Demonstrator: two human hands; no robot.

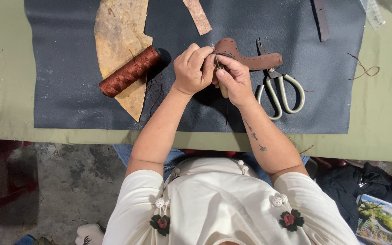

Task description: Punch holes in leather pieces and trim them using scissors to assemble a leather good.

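Note:
A curved brown leather piece (250,58) with a row of stitch holes along its edge lies on a dark mat (69,90). My left hand (191,68) pinches its near end, fingers closed. My right hand (234,79) grips a wooden-handled awl (222,86), its thin metal tip pointing up at the leather between my two thumbs. A dark thread trails down from the hands. A spool of reddish-brown thread (130,71) lies to the left on a tan leather scrap (119,31).
Large scissors (280,88) with pale handles lie just right of my hands. A narrow tan strip (198,16) and a dark strap (321,20) rest at the mat's far edge. The green table top (5,68) ends near my body; a loose thread (364,68) lies at right.

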